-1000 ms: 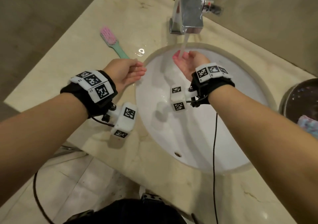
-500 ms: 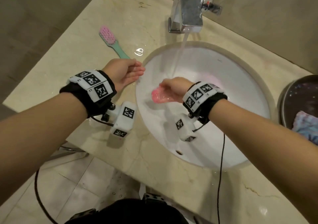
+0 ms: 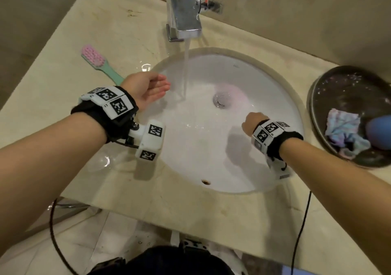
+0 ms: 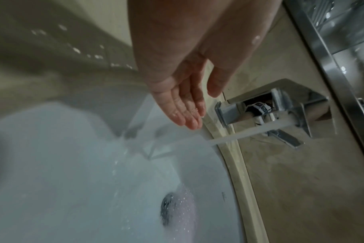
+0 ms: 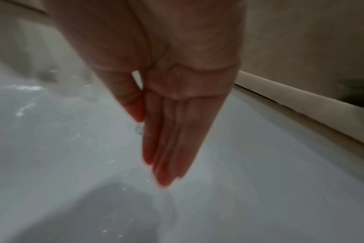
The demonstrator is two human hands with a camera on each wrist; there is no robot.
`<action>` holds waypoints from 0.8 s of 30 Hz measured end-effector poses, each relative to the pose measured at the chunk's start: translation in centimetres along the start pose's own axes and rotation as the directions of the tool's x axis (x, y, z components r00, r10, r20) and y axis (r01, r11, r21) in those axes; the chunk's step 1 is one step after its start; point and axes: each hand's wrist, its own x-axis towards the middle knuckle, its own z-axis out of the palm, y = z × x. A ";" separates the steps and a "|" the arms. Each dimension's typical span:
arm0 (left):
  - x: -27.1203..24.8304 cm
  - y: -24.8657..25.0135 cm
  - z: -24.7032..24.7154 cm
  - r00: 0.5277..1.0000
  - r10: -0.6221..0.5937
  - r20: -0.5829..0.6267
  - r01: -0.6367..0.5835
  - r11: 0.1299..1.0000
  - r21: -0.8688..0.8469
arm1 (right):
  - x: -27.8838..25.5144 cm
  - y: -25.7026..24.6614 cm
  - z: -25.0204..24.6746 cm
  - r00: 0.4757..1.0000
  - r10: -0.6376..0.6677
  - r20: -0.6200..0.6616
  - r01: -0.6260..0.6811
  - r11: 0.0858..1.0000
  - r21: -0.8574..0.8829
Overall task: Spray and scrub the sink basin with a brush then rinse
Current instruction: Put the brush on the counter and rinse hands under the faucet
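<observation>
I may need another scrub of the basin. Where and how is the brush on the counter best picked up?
Probably by the green handle, with the left hand, which is nearest. The brush lies flat left of the sink, pink bristles at the far end, its handle running toward that hand, which hides the end. Pinch the handle's sides from above.

Faucet (image 3: 183, 17) running into sink basin (image 3: 201, 148) | your left hand (image 3: 148, 88) flat beside stream | brush (image 3: 99, 63) on counter (image 3: 63, 84), untouched
</observation>
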 end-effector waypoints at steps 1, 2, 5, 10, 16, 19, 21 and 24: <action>0.4 0.1 0.5 1.000 -0.006 0.004 0.006 1.000 0.001 | 0.2 0.7 -0.3 0.998 0.048 -0.031 -0.046 0.997 0.066; 0.8 0.1 1.0 1.000 -0.014 0.006 0.014 1.000 -0.005 | 0.5 1.3 -0.5 0.994 0.095 -0.059 -0.084 0.984 0.156; 1.9 0.3 2.6 0.999 -0.038 0.021 0.038 0.999 -0.029 | 1.1 3.1 -0.8 0.977 0.186 -0.105 -0.122 0.889 0.441; 3.6 0.9 4.7 0.993 -0.104 0.056 0.113 0.977 -0.180 | -0.2 4.9 0.1 0.947 0.268 -0.176 -0.021 0.600 0.800; 4.8 1.4 6.7 0.977 -0.187 0.101 0.211 0.912 -0.350 | -2.4 5.7 1.2 0.920 0.372 -0.124 0.053 0.195 0.979; 5.0 1.5 7.7 0.970 -0.219 0.106 0.243 0.887 -0.393 | -3.4 6.2 1.8 0.902 0.419 -0.102 0.081 0.070 0.994; 4.7 1.6 8.0 0.962 -0.213 0.170 0.264 0.881 -0.393 | -4.0 6.5 1.9 0.893 0.440 -0.091 0.092 0.019 0.996; 5.1 2.3 8.6 0.946 -0.209 0.249 0.291 0.886 -0.361 | -4.6 6.8 2.0 0.880 0.470 -0.071 0.106 -0.048 0.993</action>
